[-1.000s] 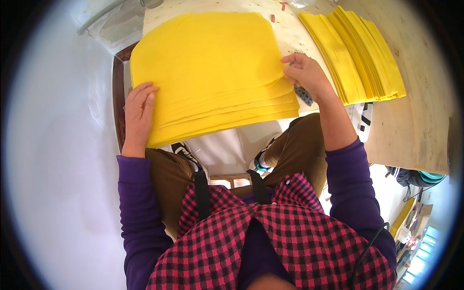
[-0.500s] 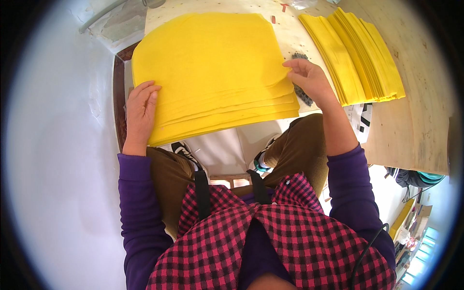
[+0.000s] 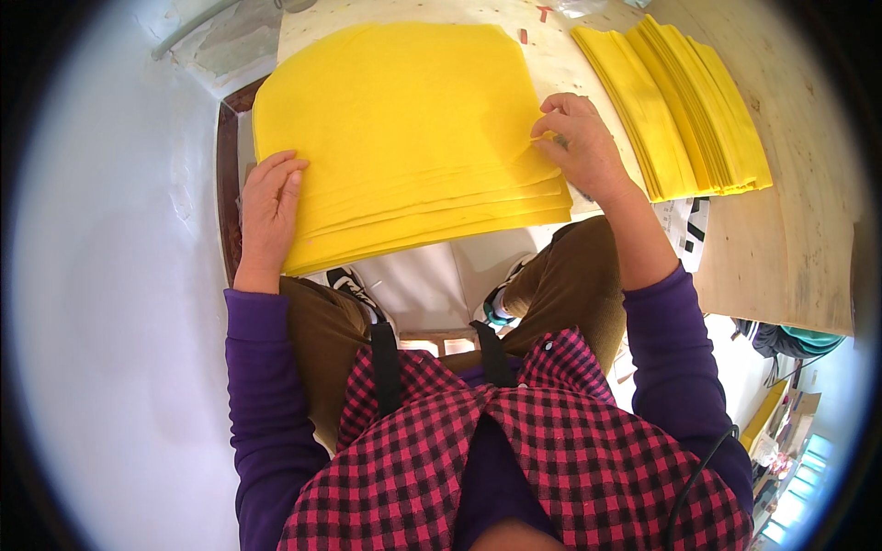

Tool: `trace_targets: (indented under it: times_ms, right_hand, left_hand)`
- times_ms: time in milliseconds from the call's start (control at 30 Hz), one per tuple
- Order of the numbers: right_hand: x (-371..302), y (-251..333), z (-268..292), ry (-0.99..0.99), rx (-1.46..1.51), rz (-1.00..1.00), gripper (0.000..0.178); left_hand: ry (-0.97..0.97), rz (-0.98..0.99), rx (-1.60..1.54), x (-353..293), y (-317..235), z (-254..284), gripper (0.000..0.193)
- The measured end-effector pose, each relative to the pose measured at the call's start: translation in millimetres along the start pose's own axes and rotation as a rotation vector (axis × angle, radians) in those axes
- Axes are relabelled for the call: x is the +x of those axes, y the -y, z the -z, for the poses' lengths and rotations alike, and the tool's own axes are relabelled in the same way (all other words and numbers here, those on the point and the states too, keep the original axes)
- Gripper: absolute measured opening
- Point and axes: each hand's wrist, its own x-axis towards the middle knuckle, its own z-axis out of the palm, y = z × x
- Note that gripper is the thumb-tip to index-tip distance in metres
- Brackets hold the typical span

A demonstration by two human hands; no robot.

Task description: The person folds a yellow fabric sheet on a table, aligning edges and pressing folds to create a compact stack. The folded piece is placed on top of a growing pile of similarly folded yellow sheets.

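A stack of yellow fabric sheets [image 3: 404,119] lies in front of me, its near edges fanned in several layers. My left hand [image 3: 270,207] rests on the stack's left edge, fingers lying on the top near the corner. At the right edge my right hand [image 3: 584,147] pinches the edge of an upper sheet between thumb and fingertips. That edge is slightly raised and bent inward. A dark grey, rough-looking piece [image 3: 562,142] lies beside the stack, mostly hidden behind my right hand.
Folded yellow fabric [image 3: 675,110] lies in a pile on the wooden table [image 3: 772,248] to the right. A white wall [image 3: 119,275] stands close on my left. Small red scraps [image 3: 524,37] lie at the far side. My knees are under the stack's near edge.
My right hand has shifted slightly inward over the stack and its fingers have curled. The sheet's right edge has been drawn inward a little. My left hand has barely moved.
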Motion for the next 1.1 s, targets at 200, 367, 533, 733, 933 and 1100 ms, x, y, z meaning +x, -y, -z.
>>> trace_targets:
  times_ms: [200,367,533,733,933,1100]
  right_hand:
    - [-2.7,-6.8,3.8,-0.001,0.032,0.063,0.01]
    - [-15.0,-10.8,-0.6,0.031,0.124,0.034,0.009]
    - [-20.1,-13.8,-9.5,-0.012,0.159,0.048,0.008]
    - [-23.3,-15.8,-11.6,-0.031,0.337,-0.063,0.01]
    - [-25.8,-8.3,-15.9,-0.068,0.302,-0.141,0.013]
    - [-28.2,-2.8,-22.1,-0.051,0.277,-0.126,0.014]
  left_hand:
    - [0.01,0.018,-0.019,0.1,-0.6,0.7,0.018]
    - [0.016,0.026,-0.02,-0.4,0.1,0.4,0.017]
    - [-0.047,0.049,-0.134,-2.0,5.1,3.7,0.019]
    - [-0.222,0.284,-0.41,-5.6,18.4,14.4,0.022]
    - [-0.092,0.342,-0.451,-15.0,24.6,34.5,0.024]
    - [0.033,0.229,-0.171,-26.1,22.2,39.1,0.029]
